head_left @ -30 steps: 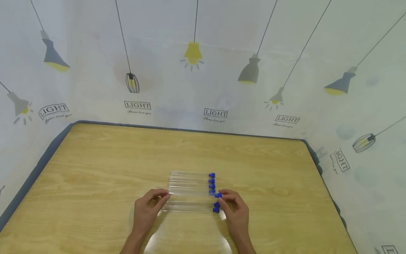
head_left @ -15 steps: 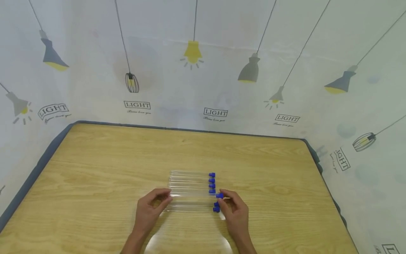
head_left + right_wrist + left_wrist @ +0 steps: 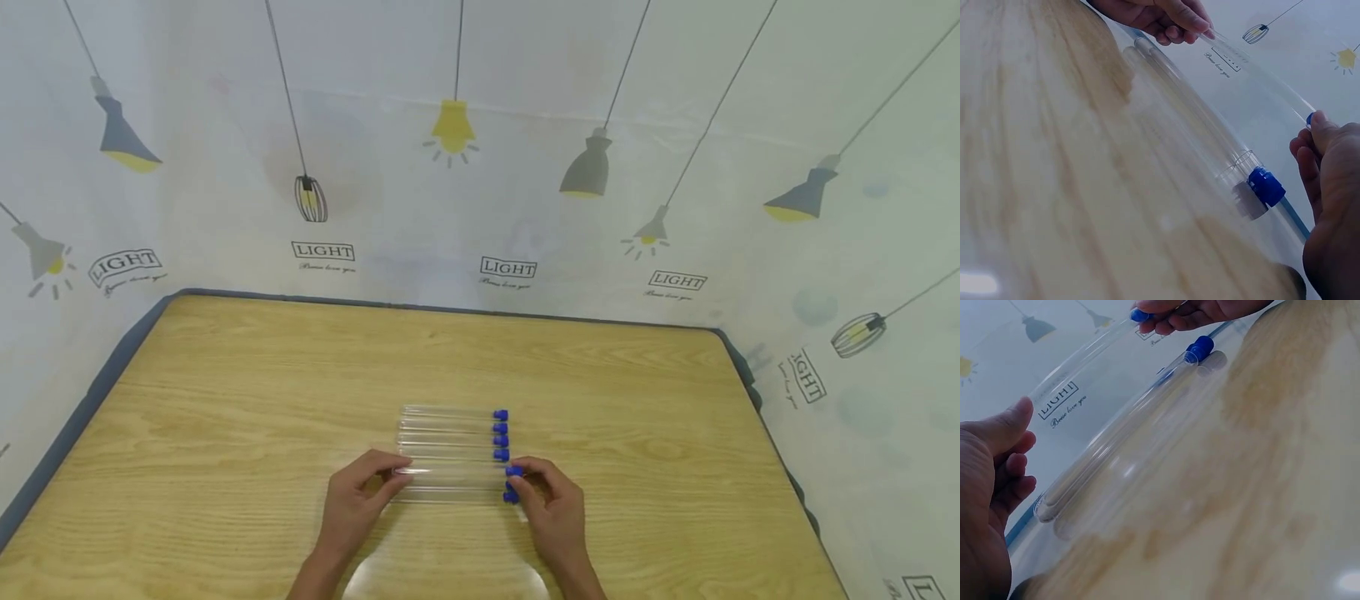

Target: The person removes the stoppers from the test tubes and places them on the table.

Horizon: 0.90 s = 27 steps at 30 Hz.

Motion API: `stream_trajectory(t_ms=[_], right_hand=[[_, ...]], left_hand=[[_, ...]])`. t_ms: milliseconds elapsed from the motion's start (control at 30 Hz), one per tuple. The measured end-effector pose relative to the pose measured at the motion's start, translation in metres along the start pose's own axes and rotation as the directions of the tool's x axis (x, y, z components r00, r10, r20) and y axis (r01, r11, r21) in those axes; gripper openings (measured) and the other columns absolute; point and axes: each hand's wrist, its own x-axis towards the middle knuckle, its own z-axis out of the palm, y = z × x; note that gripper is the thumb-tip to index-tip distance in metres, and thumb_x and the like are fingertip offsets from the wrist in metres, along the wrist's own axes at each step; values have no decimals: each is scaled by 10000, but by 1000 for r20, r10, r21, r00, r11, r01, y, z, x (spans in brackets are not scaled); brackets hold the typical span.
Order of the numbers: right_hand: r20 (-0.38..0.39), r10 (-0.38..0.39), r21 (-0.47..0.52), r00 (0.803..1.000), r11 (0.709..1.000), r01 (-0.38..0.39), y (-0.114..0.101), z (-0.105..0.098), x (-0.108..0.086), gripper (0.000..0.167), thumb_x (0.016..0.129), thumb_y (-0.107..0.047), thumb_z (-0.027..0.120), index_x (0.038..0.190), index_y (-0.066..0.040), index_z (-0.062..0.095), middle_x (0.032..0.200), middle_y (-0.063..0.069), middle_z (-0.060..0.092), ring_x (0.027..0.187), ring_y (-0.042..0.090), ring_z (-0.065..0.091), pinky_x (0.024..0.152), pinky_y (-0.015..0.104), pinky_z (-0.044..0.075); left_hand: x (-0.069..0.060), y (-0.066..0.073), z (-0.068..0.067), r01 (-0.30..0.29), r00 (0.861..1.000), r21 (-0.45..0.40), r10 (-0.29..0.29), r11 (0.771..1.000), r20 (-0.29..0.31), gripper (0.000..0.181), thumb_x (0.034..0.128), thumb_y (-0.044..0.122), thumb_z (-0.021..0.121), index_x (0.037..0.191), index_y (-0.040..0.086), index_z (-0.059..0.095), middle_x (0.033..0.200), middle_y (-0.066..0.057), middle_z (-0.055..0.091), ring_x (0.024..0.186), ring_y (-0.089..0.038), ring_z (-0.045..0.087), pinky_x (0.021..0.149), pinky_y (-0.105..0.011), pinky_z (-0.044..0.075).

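Observation:
A clear test tube with a blue cap (image 3: 513,472) is held level between both hands, raised off the table in both wrist views. My left hand (image 3: 360,500) pinches its rounded left end between thumb and fingers. At the other end, my right hand (image 3: 555,504) pinches the blue cap. Beyond the held test tube (image 3: 1260,72), several similar capped test tubes (image 3: 450,436) lie in a parallel row, caps to the right. Nearer the person lie more capped tubes (image 3: 450,501), partly covered by the held one; the left wrist view shows tubes (image 3: 1116,437) lying below it.
The wood-grain table (image 3: 300,358) extends around the row on all sides. A dark blue edge (image 3: 390,306) runs along its back, where a pale wall covering (image 3: 420,217) printed with lamps rises. Light reflections (image 3: 450,575) shine on the near tabletop.
The held test tube has come slightly toward the person, away from the far row. My left hand has shifted a little to the right, and the right hand still grips the cap.

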Motion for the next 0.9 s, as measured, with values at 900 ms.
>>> stream_trajectory(t_ms=[900], right_hand=[[-87,-59,-22,994,998,57,-18,3,6,197,762,179,692,950,156,637,863,283,658,753,234,674,699,221,547]], left_hand=[[2,-1,2,-123,992,-46,123,991,-1,540,547,-332,686,967,6,706,812,-121,684,675,-172,595,663,-202,517]])
